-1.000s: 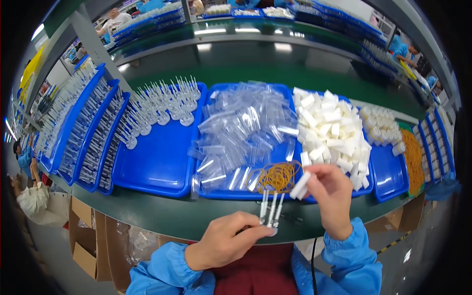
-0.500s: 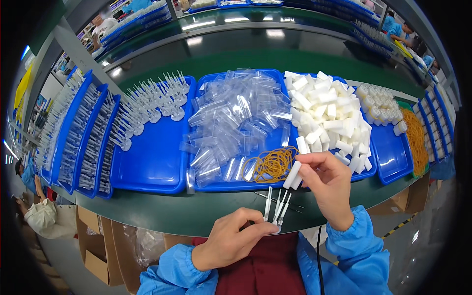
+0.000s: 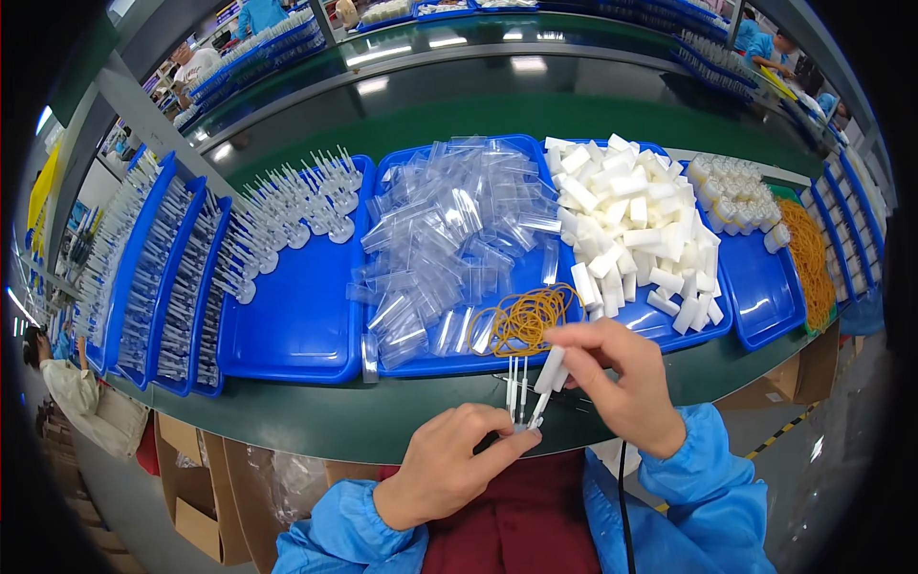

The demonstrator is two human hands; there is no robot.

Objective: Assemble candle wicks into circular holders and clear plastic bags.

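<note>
Low in the middle of the frame, my left hand (image 3: 457, 461) pinches thin sticks (image 3: 524, 393) near their bottoms; my right hand (image 3: 620, 378) pinches a white block (image 3: 550, 369). Pushing crooked could bend a stick.

Left hand (image 3: 459, 464), lower: thumb (image 3: 512, 448) and fingers (image 3: 485, 418) closed in a pinch. Right hand (image 3: 622, 383), higher: thumb and fingertips likewise pinched. The 2 forearms (image 3: 354, 521) converge upward from below.

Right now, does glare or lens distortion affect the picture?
Head view: glare streaks on the far glossy green surface, highlights on clear plastic sleeves; near edge of the dark green worktable bows; left hand and right hand show without glare.
</note>
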